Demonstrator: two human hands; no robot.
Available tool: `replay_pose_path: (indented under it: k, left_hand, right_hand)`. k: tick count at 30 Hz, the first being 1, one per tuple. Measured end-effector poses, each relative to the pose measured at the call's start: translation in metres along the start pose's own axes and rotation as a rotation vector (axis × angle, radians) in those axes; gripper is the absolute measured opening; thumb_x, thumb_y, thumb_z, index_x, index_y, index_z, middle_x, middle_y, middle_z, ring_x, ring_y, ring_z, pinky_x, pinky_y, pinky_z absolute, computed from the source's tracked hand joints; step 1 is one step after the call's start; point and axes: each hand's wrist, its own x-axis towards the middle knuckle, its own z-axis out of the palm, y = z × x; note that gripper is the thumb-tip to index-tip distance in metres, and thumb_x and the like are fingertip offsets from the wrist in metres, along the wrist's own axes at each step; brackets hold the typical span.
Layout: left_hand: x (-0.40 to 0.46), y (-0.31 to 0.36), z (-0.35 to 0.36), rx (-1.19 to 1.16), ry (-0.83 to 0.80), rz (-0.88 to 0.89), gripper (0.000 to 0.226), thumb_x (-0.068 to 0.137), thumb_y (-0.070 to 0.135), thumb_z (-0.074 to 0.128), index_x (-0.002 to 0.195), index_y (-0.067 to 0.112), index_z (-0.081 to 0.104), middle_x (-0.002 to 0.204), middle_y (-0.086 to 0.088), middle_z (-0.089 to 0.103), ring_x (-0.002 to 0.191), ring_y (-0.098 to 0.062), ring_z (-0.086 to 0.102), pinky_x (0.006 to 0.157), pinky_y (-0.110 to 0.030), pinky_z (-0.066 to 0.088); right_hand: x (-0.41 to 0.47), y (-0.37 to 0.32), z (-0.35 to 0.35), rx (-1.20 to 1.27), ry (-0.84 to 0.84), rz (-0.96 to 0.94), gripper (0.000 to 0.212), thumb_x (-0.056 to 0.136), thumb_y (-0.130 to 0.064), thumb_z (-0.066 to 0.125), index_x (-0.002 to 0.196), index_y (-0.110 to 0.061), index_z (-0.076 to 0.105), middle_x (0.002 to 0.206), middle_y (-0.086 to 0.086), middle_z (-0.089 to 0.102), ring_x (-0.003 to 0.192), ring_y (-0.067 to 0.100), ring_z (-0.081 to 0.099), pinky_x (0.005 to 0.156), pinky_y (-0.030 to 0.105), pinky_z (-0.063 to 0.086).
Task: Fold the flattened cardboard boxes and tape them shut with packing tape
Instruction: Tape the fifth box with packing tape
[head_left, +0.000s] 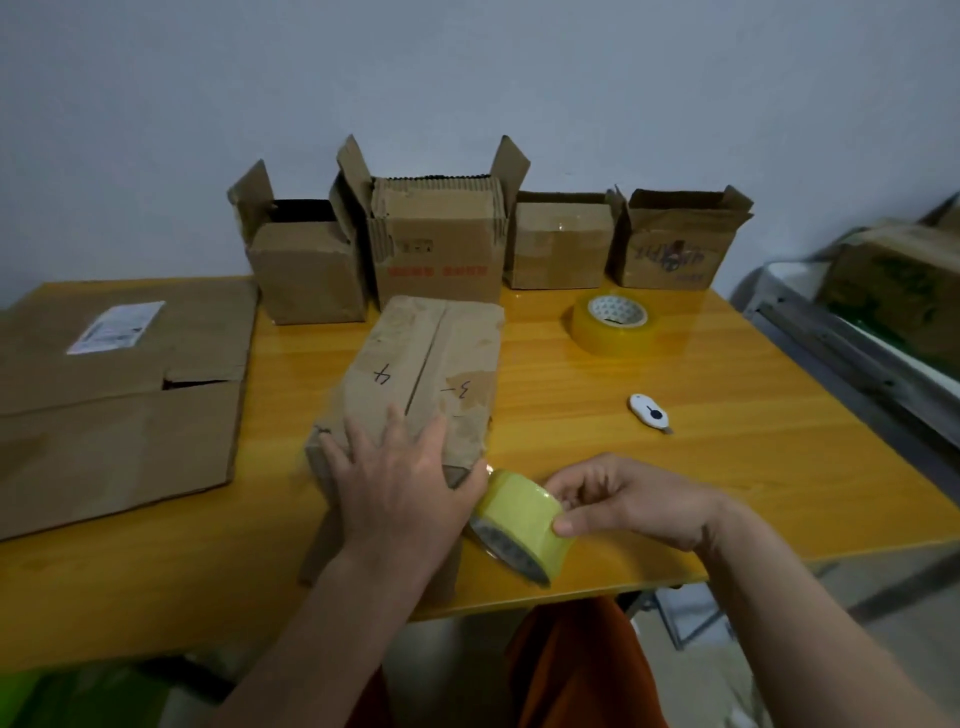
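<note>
Tape roll, pinched in right-hand fingers, sits just right of box; left hand presses flat on its near end.

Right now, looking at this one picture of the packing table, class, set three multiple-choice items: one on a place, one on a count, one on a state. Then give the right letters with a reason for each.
1. Where does the white box cutter lie?
A. on the flattened cardboard
B. on the bare table, right of the folded box
C. inside an open box

2. How many rolls of tape are in view?
A. one
B. two
C. four

3. What is the left hand doing?
A. pressing flat on the folded box
B. lifting the cutter
C. hanging off the table edge

Answers: 1 B, it rests on the yellow table away from any box. 2 B, one roll of tape lies at the back and the right hand holds a second roll. 3 A, its fingers are spread on the box's near end.
</note>
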Motion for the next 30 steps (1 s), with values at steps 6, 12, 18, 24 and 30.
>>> replay_pose_path:
  k: [6,12,18,24,30]
  left_hand:
    - [-0.012,-0.019,0.002,-0.060,-0.003,0.236,0.081,0.077,0.070,0.006,0.150,0.039,0.024,0.161,0.001,0.018,0.148,-0.028,0.011,0.119,-0.046,-0.001]
    - [0.013,-0.034,-0.001,-0.146,0.090,0.483,0.047,0.098,0.033,0.046,0.145,0.031,0.039,0.150,0.007,0.038,0.140,-0.015,0.030,0.115,-0.036,-0.008]
    - [0.049,-0.045,0.005,-0.185,0.117,0.608,0.044,0.098,0.020,0.052,0.141,0.029,0.044,0.147,0.014,0.042,0.139,-0.007,0.033,0.118,-0.035,-0.003]
    - [0.081,-0.056,-0.006,-0.265,0.038,0.559,0.049,0.095,0.010,0.057,0.138,0.031,0.048,0.146,0.020,0.041,0.138,0.005,0.029,0.115,-0.022,-0.009]
    - [0.073,-0.072,-0.003,-0.298,0.063,0.630,0.039,0.092,0.005,0.056,0.128,0.022,0.061,0.134,0.017,0.053,0.128,0.005,0.039,0.114,-0.017,0.000]
  right_hand:
    - [-0.012,-0.001,-0.018,0.070,0.148,0.029,0.020,0.083,-0.007,0.069,0.102,-0.004,0.071,0.089,0.013,0.069,0.087,0.020,0.065,0.078,0.024,0.052]
    - [0.021,0.048,-0.066,-0.536,1.110,0.254,0.016,0.091,-0.011,0.057,0.099,-0.012,0.070,0.106,0.012,0.067,0.101,0.031,0.058,0.086,0.034,0.044]
    - [0.037,0.063,-0.092,-0.903,0.908,0.477,0.043,0.096,-0.010,0.039,0.132,-0.025,0.055,0.141,0.010,0.049,0.123,0.037,0.039,0.102,0.035,0.030]
    - [0.042,0.052,-0.090,-0.764,0.915,0.372,0.033,0.094,-0.005,0.050,0.123,-0.015,0.065,0.124,0.019,0.056,0.116,0.038,0.049,0.092,0.036,0.037]
    - [0.022,0.032,-0.074,-0.600,0.754,0.330,0.015,0.091,-0.010,0.057,0.097,-0.007,0.071,0.089,0.012,0.068,0.085,0.027,0.062,0.067,0.031,0.040]
